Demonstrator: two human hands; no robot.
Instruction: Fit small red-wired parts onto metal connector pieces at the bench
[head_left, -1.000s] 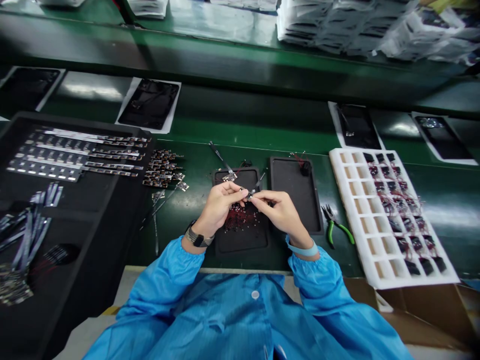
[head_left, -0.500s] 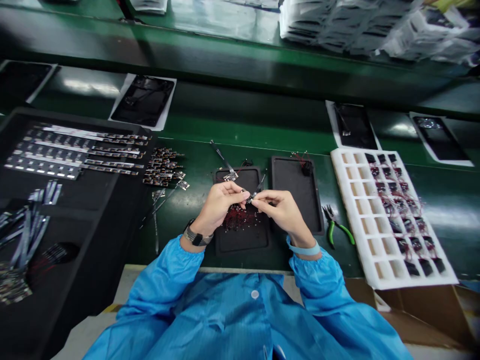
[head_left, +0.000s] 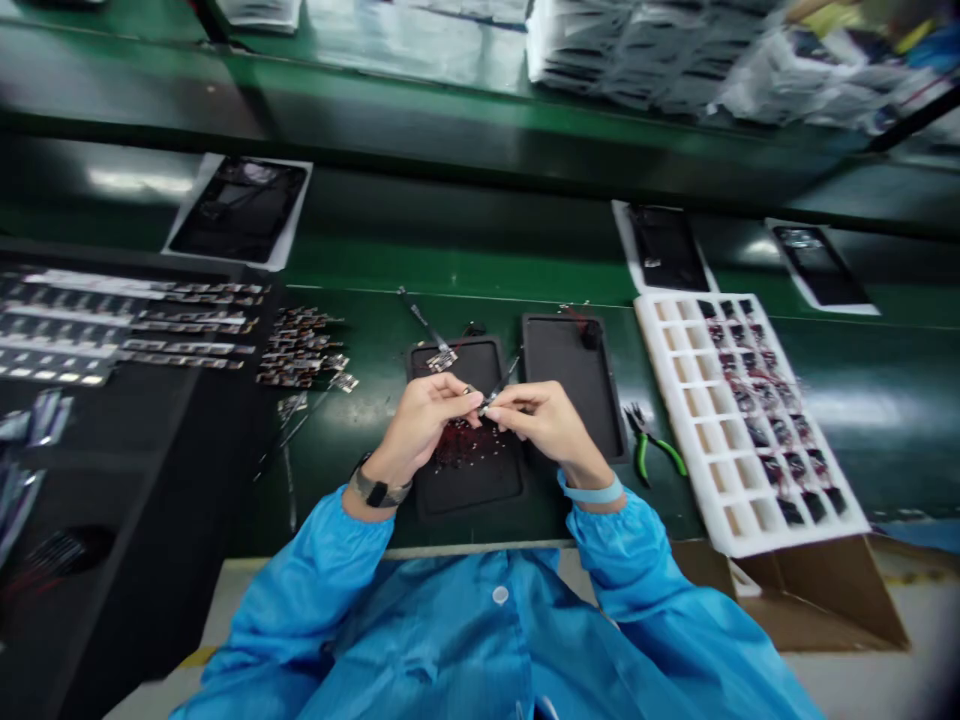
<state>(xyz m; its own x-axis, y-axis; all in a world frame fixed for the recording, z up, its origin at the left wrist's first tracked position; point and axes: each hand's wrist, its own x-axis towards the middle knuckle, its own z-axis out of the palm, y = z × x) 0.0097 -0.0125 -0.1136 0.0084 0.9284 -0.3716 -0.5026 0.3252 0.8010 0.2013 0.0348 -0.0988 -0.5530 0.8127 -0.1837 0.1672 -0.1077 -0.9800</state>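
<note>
Over the left black tray [head_left: 469, 490], my left hand [head_left: 431, 415] and my right hand [head_left: 544, 420] meet, both pinching a small circuit board with a flex cable [head_left: 509, 374]. The cable's dark strip sticks up between the hands; the board end is mostly hidden by my fingers. Under them lies a tangle of thin red wires with pale ends [head_left: 457, 447]. Another circuit board with a flex cable [head_left: 441, 358] rests at this tray's far edge. Beside my right hand is a second black tray [head_left: 574, 390], bearing a small black part with red wires [head_left: 591, 334].
Green-handled pliers [head_left: 654, 445] lie right of the trays. Beyond them a white foam tray [head_left: 739, 420] holds black parts with red wires. A pile of circuit boards [head_left: 300, 345] and a black box [head_left: 150, 480] stand left. A shelf [head_left: 420, 110] crosses the back.
The camera view has turned slightly to the right, so the bench items appear farther left. My hands keep their pinch on the board over the tray, with only slight finger movement.
</note>
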